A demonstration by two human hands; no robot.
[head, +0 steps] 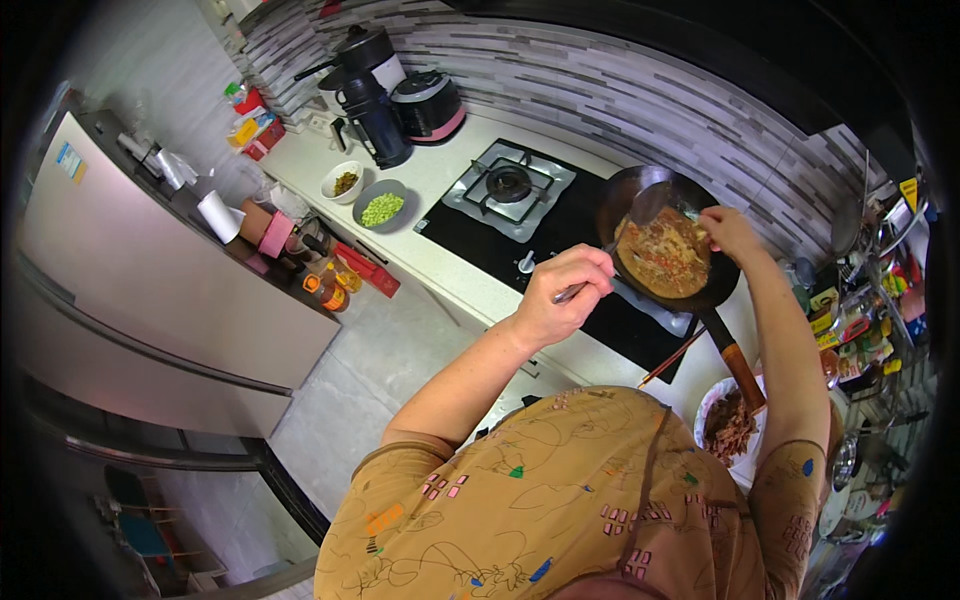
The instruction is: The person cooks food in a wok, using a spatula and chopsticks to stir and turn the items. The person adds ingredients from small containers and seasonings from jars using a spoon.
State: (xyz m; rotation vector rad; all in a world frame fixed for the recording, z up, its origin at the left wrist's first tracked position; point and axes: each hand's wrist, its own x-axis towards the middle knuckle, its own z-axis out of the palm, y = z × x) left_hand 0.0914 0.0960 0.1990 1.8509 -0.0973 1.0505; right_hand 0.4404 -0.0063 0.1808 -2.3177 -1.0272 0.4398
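Note:
My left hand (566,289) grips the metal handle of a cooking utensil, likely a spatula or ladle, whose dark head (651,202) rests in the wok. A brown, saucy mixture with red and orange bits (666,251) covers much of the bottom of the dark wok (724,281). Over the wok's right side, my right hand (727,234) has its fingertips drawn together. Something small and pale shows at those fingertips, too small to name. The wok's wooden handle (739,371) points towards me, below my right forearm.
An unused burner (508,184) is left of the wok. Bowls of chopped green vegetable (382,210) and dark food (345,182) stand beyond it, near a rice cooker (427,109). Chopsticks (673,356) and a bowl of shredded meat (727,431) lie close to me. Bottles crowd the right.

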